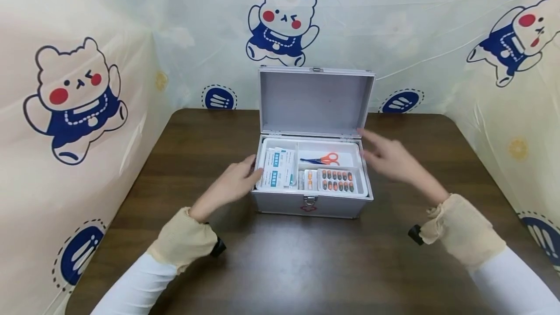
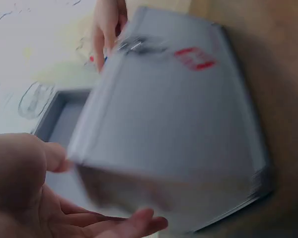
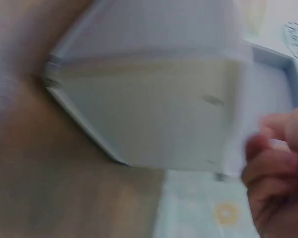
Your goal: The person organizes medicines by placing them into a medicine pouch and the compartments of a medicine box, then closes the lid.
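Note:
A silver first-aid box (image 1: 280,203) with a red emblem stands with its grey lid (image 1: 312,101) raised. Inside, a white divided tray (image 1: 347,148) carries blue-and-white packets (image 1: 277,169) on the left, orange-handled scissors (image 1: 330,159) at the back and a blister pack of capsules (image 1: 337,181) in front. My left hand (image 1: 232,181) is at the box's left side, its thumb by the rim and its fingers extended along the side wall in the left wrist view. Beside the right rim, near the hinge, my right hand (image 1: 391,159) reaches with loosely bent fingers and holds nothing.
The box rests on a dark wooden table (image 1: 288,266), near its far edge. Behind and to both sides hangs a pale curtain (image 1: 197,23) printed with cartoon bears. A small orange-and-white pack (image 1: 310,179) lies beside the capsules.

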A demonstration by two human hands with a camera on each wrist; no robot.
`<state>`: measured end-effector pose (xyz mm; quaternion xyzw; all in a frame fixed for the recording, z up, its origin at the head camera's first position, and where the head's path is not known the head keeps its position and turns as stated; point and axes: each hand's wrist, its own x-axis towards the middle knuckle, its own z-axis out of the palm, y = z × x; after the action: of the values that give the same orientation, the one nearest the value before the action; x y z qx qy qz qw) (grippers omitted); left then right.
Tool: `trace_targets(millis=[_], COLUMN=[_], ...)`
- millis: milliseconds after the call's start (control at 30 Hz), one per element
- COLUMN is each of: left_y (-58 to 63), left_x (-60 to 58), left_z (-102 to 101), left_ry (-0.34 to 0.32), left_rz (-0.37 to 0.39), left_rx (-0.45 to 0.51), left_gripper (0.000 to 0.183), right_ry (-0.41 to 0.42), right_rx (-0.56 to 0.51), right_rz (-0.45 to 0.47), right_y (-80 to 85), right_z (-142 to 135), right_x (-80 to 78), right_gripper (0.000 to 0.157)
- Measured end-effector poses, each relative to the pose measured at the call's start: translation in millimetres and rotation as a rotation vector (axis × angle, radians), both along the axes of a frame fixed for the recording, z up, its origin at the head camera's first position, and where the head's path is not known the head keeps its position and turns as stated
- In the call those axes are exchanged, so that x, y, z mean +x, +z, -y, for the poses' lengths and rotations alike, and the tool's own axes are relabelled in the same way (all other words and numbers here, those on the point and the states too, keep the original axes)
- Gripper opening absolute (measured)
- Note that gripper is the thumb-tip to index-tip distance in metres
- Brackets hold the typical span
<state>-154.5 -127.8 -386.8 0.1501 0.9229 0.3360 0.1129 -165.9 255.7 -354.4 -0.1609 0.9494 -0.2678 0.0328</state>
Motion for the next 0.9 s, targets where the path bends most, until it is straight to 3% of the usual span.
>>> trace_targets(millis=[67,133,200,333,467,567,700,800,900], left_y=[13.1,30.9,50.6,81.8,93.9,95.3,96.2,97.2,96.7], left_x=[-18.2,-42.0,-67.3,-110.6,-135.6,-143.8,-145.6,-137.5,-118.5], left_z=[7.7,13.0,14.2,1.8,-18.5,-28.4,-32.8,-30.8,-26.2], left_ry=[-0.003,0.042,0.102,0.192,0.239,0.268,0.267,0.217,0.127], left_rz=[0.03,0.079,0.14,0.235,0.31,0.333,0.315,0.273,0.174], left_rx=[0.039,0.145,0.27,0.472,0.512,0.481,0.477,0.482,0.473], left_gripper=[0.066,0.07,0.073,0.074,0.073,0.069,0.065,0.063,0.061], right_ry=[-0.117,-0.226,-0.282,-0.265,-0.253,-0.25,-0.25,-0.225,-0.165], right_rx=[-0.1,-0.233,-0.364,-0.594,-0.677,-0.68,-0.669,-0.67,-0.667], right_rz=[-0.106,-0.157,-0.122,0.157,0.456,0.551,0.553,0.534,0.517], right_y=[18.9,40.1,59.7,82.3,83.3,78.0,76.0,78.5,81.7], right_z=[-6.2,-9.9,-10.7,-5.1,7.0,16.4,22.2,22.6,20.1], right_x=[-9.6,-23.4,-40.2,-73.8,-95.5,-104.3,-108.6,-101.7,-82.6], right_gripper=[0.051,0.048,0.054,0.075,0.082,0.081,0.075,0.068,0.065])
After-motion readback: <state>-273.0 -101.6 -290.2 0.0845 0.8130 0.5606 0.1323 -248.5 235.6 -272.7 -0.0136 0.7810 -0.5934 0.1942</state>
